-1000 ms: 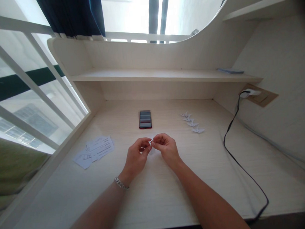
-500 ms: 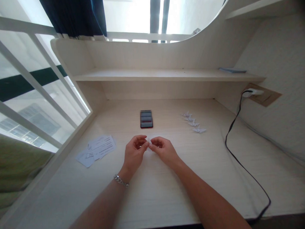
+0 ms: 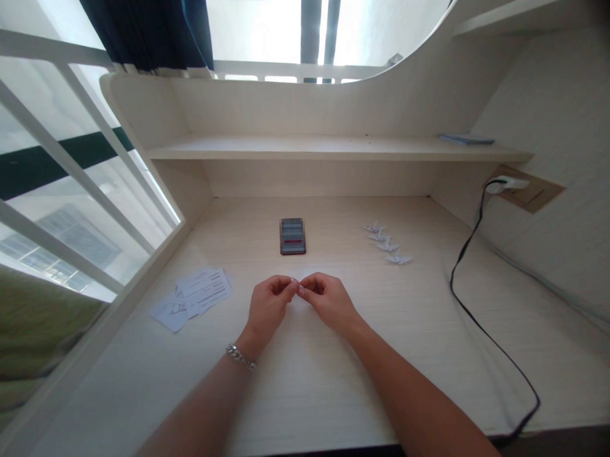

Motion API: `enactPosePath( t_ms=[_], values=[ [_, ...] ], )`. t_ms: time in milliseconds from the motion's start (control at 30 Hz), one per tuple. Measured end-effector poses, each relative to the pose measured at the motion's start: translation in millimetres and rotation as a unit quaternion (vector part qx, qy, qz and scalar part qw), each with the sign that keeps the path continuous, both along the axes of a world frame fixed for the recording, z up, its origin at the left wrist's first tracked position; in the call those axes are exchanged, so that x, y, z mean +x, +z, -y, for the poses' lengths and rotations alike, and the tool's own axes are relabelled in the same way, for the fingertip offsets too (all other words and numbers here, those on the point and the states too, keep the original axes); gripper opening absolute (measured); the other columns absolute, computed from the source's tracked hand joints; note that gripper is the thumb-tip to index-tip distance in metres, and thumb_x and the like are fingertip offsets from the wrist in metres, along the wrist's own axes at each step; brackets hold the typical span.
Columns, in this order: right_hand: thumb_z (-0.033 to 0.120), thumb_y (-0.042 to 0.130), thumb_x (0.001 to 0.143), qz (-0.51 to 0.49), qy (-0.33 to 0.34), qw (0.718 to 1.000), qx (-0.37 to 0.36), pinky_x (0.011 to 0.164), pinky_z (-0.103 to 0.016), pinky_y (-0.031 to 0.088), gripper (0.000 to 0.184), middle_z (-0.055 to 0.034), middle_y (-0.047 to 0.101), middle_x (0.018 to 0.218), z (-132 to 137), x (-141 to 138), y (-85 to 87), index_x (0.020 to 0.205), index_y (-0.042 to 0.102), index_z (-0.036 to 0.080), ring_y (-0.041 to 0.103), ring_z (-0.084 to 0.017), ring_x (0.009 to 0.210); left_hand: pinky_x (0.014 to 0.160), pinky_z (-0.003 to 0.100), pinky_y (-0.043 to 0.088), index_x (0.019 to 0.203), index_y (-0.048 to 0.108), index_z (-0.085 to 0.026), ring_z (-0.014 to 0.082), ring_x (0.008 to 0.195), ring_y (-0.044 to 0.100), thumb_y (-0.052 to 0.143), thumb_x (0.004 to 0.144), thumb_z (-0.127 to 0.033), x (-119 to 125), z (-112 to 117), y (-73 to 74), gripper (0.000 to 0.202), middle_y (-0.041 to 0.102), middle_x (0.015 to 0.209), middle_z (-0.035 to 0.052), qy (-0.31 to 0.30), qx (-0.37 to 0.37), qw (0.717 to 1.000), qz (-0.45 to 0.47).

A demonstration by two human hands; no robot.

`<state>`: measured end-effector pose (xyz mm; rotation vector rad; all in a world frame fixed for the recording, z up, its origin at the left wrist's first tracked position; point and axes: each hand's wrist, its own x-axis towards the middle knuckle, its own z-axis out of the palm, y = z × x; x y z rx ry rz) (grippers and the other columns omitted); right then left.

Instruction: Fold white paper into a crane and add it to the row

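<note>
My left hand (image 3: 270,306) and my right hand (image 3: 327,301) meet over the middle of the desk, fingertips pinched together. Between them is a small piece of white paper (image 3: 296,283), nearly all hidden by the fingers. A silver chain bracelet (image 3: 241,357) circles my left wrist. Just beyond the hands lies a phone (image 3: 292,236) with its screen blurred out. Several small folded white paper cranes (image 3: 387,247) stand in a slanting row to the right of it.
Printed paper sheets (image 3: 203,293) lie on the desk at the left. A black cable (image 3: 453,286) runs from the wall socket (image 3: 531,187) down the right side. Behind the desk runs a shelf (image 3: 302,146) with a thin flat item (image 3: 466,139) on it. White railings border the left.
My left fingers have closed in at the tips, and less of the white paper shows between my hands. The other things stay where they were.
</note>
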<state>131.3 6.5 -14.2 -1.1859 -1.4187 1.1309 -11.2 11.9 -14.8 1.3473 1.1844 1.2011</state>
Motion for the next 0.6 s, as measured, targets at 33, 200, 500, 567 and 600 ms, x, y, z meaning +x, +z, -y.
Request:
enactPosePath(
  t_ms=[33,200,500,567,600],
  values=[
    [0.032,0.064,0.069,0.004,0.000,1.000,-0.003,0.057,-0.025,0.045,0.017,-0.0035,0.066,0.071,-0.4,-0.6,-0.9,0.076,0.063,0.016,0.058,-0.014,0.063,0.052,0.022,0.041,0.072,0.066,-0.013,0.0112,0.056,0.051,0.065,0.068,-0.035,-0.6,-0.5,-0.2,0.022,0.061,0.062,0.0027,0.003,-0.002,1.000,0.004],
    [0.037,0.056,0.076,0.070,0.019,0.997,0.017,0.052,-0.024,0.041,0.023,-0.0012,0.061,0.061,-0.3,-1.7,-6.6,0.069,0.063,0.016,0.053,-0.012,0.055,0.051,0.021,0.040,0.071,0.067,-0.013,0.0108,0.055,0.050,0.069,0.063,-0.034,-1.6,-1.4,-2.0,0.023,0.060,0.060,0.0021,0.026,-0.013,0.999,0.024],
    [0.039,0.055,0.077,0.020,0.077,0.997,-0.022,0.052,-0.023,0.042,0.024,-0.0006,0.060,0.061,3.5,-4.9,-4.4,0.072,0.061,0.016,0.054,-0.011,0.055,0.052,0.023,0.040,0.069,0.065,-0.012,0.0104,0.054,0.051,0.070,0.062,-0.035,-0.2,1.4,1.2,0.024,0.061,0.061,0.0024,0.033,-0.051,0.995,0.084],
    [0.039,0.057,0.076,0.009,0.094,0.995,-0.033,0.053,-0.023,0.042,0.024,-0.0004,0.060,0.059,3.9,-3.6,-1.1,0.070,0.060,0.016,0.054,-0.012,0.054,0.051,0.023,0.040,0.067,0.063,-0.012,0.0106,0.054,0.052,0.069,0.062,-0.035,0.7,2.7,3.2,0.024,0.061,0.060,0.0023,0.016,-0.065,0.992,0.110],
    [0.039,0.057,0.075,0.008,0.090,0.995,-0.033,0.053,-0.023,0.043,0.024,-0.0004,0.060,0.059,3.9,-2.6,0.3,0.069,0.060,0.016,0.054,-0.012,0.054,0.051,0.023,0.040,0.066,0.063,-0.013,0.0105,0.053,0.052,0.069,0.062,-0.036,1.1,3.4,4.1,0.024,0.060,0.060,0.0022,0.004,-0.071,0.990,0.121]
  ],
)
